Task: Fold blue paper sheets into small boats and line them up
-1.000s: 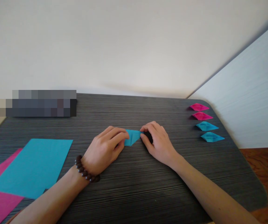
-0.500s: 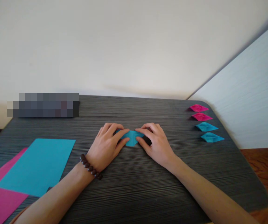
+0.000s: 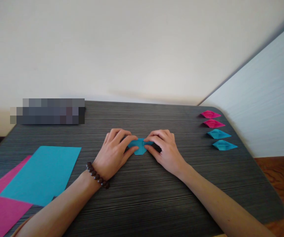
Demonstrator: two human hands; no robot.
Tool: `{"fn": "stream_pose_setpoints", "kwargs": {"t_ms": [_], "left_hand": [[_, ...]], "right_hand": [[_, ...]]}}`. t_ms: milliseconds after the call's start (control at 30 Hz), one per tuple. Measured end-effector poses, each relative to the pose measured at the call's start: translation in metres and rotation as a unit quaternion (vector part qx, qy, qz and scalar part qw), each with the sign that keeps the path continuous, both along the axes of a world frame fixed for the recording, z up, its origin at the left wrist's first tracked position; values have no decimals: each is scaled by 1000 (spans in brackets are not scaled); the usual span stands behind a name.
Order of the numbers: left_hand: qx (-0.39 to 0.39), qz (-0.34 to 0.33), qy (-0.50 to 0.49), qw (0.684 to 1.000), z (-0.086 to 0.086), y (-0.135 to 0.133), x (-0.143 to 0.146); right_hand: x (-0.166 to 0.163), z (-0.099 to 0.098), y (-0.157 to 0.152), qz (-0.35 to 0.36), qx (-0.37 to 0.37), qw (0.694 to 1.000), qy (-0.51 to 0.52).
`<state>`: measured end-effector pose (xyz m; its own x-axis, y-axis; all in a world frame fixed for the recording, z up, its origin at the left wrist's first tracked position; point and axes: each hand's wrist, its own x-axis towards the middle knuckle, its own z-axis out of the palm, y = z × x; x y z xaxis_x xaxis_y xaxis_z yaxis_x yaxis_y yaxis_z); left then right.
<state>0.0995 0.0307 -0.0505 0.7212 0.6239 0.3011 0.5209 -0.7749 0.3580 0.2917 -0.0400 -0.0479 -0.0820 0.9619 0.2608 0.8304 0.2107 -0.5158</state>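
A small piece of folded blue paper (image 3: pixel 139 146) lies at the middle of the dark table, between my two hands. My left hand (image 3: pixel 114 149), with a dark beaded bracelet at its wrist, pinches the paper's left side between thumb and fingers. On the opposite side my right hand (image 3: pixel 165 149) grips the right part the same way. Creases run across the paper's middle, and its outer ends are partly covered by my fingers.
At the right stand two pink folded paper shapes (image 3: pixel 210 114) and two blue ones (image 3: pixel 218 134) in a row. A blue sheet (image 3: pixel 43 174) overlaps a pink sheet (image 3: pixel 6 214) at the left. A blurred-out object (image 3: pixel 50 112) sits at the back left of the table (image 3: pixel 142 204).
My fingertips have shifted slightly on the folded blue paper, and its middle looks a little more creased. Both hands stay in nearly the same place.
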Motion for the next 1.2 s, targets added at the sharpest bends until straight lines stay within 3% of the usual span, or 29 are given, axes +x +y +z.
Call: {"fn": "stream_pose_setpoints", "kwargs": {"t_ms": [267,633,933,1200], "left_hand": [[-73,-3,-11,997,-4,8,-2],[-39,-68,-7,997,-8,14,-4],[-27,-57,-36,997,-10,14,-3],[85,-98,16,991,-4,12,-9]], "right_hand": [[-1,0,6,0,-49,998,29],[-3,6,12,-24,-104,993,49],[-6,6,15,-43,-111,992,46],[-2,-5,7,24,-12,1000,-10]]}}
